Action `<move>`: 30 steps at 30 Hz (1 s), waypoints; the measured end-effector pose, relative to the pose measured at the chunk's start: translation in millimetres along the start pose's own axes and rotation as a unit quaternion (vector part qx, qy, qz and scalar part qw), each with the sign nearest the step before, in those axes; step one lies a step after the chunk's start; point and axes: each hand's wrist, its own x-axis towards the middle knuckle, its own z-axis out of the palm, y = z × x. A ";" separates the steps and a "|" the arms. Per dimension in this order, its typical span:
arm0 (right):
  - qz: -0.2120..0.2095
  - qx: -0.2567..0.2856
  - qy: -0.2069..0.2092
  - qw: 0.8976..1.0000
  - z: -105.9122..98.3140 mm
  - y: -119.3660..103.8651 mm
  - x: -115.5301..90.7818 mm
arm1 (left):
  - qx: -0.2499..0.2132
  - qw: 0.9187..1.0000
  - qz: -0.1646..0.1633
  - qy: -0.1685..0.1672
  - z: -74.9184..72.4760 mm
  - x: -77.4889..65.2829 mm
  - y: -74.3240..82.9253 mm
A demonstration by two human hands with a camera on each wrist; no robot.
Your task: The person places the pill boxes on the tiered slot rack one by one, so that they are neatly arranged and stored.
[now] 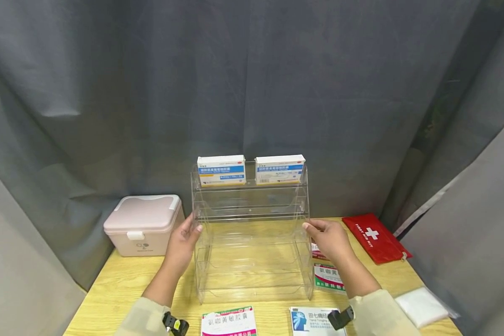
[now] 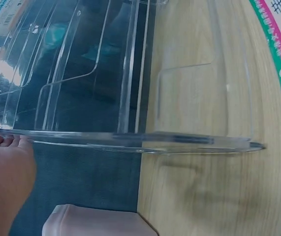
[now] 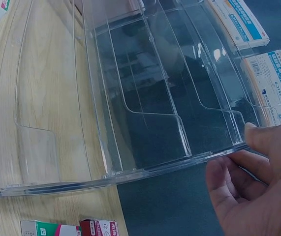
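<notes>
A clear plastic tiered display rack [image 1: 252, 217] stands upright at the middle of the wooden table. Its left side panel is gripped by my left hand [image 1: 181, 246], thumb in front and fingers behind. My right hand [image 1: 332, 239] pinches the right side panel at about the same height; in the right wrist view the thumb [image 3: 256, 136] lies over the panel's edge. Two blue-and-white medicine boxes, one on the left [image 1: 221, 171] and one on the right [image 1: 279, 170], stand in the top tier. The lower tiers hold nothing.
Left of the rack sits a pink lidded case [image 1: 144, 228]. On the right lie a red first aid pouch [image 1: 374, 237] and a white packet [image 1: 422, 305]. Medicine boxes lie in front, one green-and-pink [image 1: 228, 322], one blue-and-white [image 1: 315, 321], with another [image 1: 328, 278] beside the rack. Grey curtains [image 1: 252, 93] hang behind.
</notes>
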 end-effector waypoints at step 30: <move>-0.015 -0.168 -0.084 0.982 -69.2 145.4 58.7 | -0.007 1.000 -0.008 0.020 7.6 -5.8 -0.6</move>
